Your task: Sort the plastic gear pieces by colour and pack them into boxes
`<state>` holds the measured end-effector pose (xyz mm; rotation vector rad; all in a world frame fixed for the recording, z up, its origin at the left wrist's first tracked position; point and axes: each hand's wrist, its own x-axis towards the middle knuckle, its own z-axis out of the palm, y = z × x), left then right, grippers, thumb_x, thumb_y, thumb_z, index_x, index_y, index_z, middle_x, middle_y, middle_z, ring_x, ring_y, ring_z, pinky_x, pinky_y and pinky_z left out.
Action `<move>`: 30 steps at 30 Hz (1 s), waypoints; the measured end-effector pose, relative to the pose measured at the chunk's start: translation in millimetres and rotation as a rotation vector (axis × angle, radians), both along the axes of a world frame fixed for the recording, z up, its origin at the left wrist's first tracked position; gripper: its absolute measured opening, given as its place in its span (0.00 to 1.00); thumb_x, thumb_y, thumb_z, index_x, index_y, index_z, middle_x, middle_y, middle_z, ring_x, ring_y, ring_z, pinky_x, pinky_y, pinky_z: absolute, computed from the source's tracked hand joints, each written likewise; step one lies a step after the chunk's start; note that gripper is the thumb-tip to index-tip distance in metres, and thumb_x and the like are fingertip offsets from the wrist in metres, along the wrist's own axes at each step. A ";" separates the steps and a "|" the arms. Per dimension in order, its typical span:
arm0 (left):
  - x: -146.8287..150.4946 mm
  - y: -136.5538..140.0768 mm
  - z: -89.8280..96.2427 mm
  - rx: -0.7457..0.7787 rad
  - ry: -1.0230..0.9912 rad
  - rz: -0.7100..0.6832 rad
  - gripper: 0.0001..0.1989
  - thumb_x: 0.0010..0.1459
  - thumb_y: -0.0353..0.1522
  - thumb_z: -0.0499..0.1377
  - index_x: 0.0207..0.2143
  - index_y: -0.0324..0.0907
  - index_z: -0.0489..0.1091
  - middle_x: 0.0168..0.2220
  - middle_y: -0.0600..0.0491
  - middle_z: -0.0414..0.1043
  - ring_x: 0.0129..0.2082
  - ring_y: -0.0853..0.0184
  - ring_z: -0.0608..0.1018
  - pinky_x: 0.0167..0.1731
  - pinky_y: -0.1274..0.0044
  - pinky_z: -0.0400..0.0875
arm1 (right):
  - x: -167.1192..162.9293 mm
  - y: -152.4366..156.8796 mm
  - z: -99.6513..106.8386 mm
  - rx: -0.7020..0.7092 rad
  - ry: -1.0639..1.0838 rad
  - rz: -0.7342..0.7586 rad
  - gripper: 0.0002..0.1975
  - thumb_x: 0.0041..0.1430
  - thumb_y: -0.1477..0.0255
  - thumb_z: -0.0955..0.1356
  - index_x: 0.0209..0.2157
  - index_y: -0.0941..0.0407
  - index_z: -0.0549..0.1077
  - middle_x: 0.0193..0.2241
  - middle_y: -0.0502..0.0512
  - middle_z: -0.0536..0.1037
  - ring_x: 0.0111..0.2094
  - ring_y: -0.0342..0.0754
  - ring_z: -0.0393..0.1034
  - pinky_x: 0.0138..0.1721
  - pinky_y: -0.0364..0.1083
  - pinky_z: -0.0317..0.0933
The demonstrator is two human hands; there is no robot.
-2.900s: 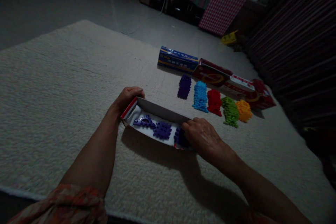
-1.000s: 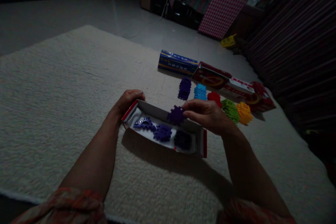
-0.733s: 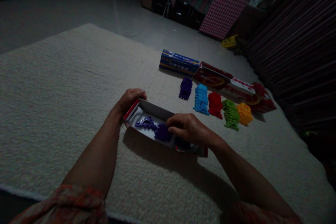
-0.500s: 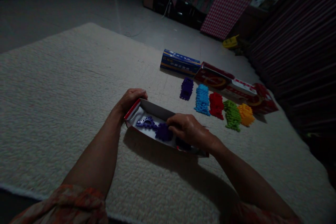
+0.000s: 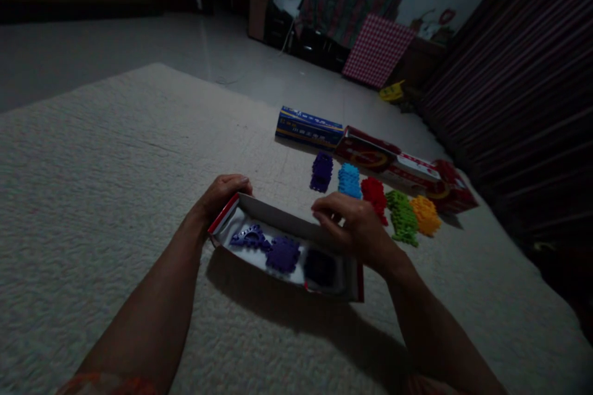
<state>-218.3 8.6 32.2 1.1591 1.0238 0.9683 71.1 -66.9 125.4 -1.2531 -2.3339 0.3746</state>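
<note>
My left hand (image 5: 228, 190) is wrapped around the far left corner of an open shallow cardboard box (image 5: 278, 210) with a white inside and red edges. In the box lie a purple interlocking piece with an arched cutout (image 5: 251, 237), a purple square notched piece (image 5: 283, 254) and a very dark square piece (image 5: 320, 268) at the right. My right hand (image 5: 354, 222) hovers over the box's far right side. Its fingers are loosely curled, with a gap by the thumb and nothing seen in them. Beyond it, stacks of notched pieces stand: purple (image 5: 321, 171), light blue (image 5: 349, 180) and red (image 5: 374, 197).
Green (image 5: 402, 217) and orange (image 5: 425, 215) stacks lie farther right. Behind them are a blue box (image 5: 309, 128) and red boxes (image 5: 368, 151) in a row. Everything rests on a pale textured mat (image 5: 115, 154). A striped curtain (image 5: 514, 86) hangs at the right.
My right hand has lifted off the purple square piece and moved right and up, uncovering the dark piece. My left hand keeps its hold on the box. The view has tilted upward slightly.
</note>
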 end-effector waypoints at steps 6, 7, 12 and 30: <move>0.6 -1.1 -0.2 -0.030 -0.030 0.009 0.15 0.54 0.43 0.62 0.22 0.41 0.73 0.23 0.50 0.74 0.22 0.67 0.74 0.25 0.75 0.68 | 52.2 85.8 -55.1 0.169 -0.077 -0.354 0.11 0.58 0.77 0.66 0.38 0.56 0.80 0.38 0.61 0.81 0.39 0.55 0.75 0.45 0.55 0.68; 0.7 -1.1 0.0 -0.038 -0.035 0.008 0.15 0.54 0.43 0.62 0.22 0.41 0.72 0.23 0.50 0.74 0.22 0.67 0.74 0.25 0.75 0.68 | 55.3 94.0 -67.4 0.177 -0.105 -0.355 0.12 0.58 0.78 0.66 0.40 0.56 0.80 0.39 0.62 0.81 0.41 0.57 0.74 0.45 0.55 0.68; 0.2 -0.4 0.7 -0.019 -0.012 -0.011 0.15 0.54 0.42 0.61 0.22 0.42 0.72 0.24 0.50 0.75 0.23 0.67 0.74 0.26 0.75 0.69 | 53.6 98.9 -95.6 0.247 -0.256 -0.337 0.17 0.61 0.76 0.66 0.49 0.57 0.79 0.47 0.67 0.77 0.49 0.61 0.69 0.50 0.58 0.65; -2.2 0.9 -4.4 0.000 0.022 0.000 0.16 0.55 0.43 0.61 0.22 0.41 0.74 0.24 0.50 0.75 0.23 0.68 0.73 0.25 0.76 0.66 | 49.9 92.0 -96.2 0.324 -0.367 -0.363 0.16 0.62 0.73 0.67 0.51 0.55 0.76 0.51 0.66 0.75 0.53 0.63 0.65 0.53 0.60 0.57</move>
